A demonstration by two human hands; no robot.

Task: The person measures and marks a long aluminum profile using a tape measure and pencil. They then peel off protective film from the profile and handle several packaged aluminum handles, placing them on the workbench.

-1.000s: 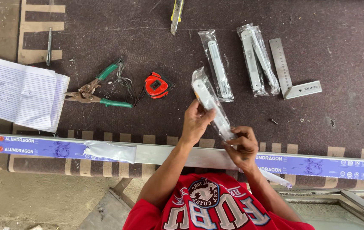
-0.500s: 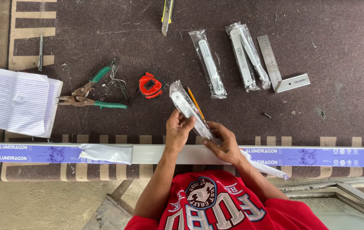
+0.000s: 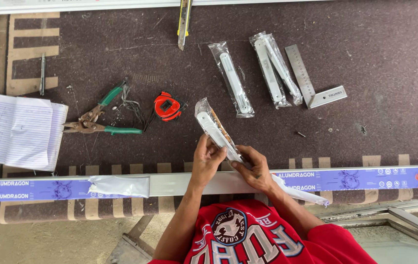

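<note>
My left hand (image 3: pixel 207 157) and my right hand (image 3: pixel 252 168) both grip a clear plastic packet (image 3: pixel 212 125) with a long white handle inside it. The packet slants up and to the left above the dark mat. A pencil lies along the packet, against my hands. Just below my hands runs a long aluminium bar (image 3: pixel 179 184) with blue printed film, its wrap peeled back in the middle.
On the mat lie green-handled snips (image 3: pixel 102 118), a red tape measure (image 3: pixel 166 106), two more bagged white handles (image 3: pixel 233 84) (image 3: pixel 275 68), a steel try square (image 3: pixel 312 83), a yellow utility knife (image 3: pixel 184 19) and an open lined notebook (image 3: pixel 15 130).
The packet and both hands have shifted left and slightly toward me in view as the camera moved; my hands keep hold of the packet's lower end.
</note>
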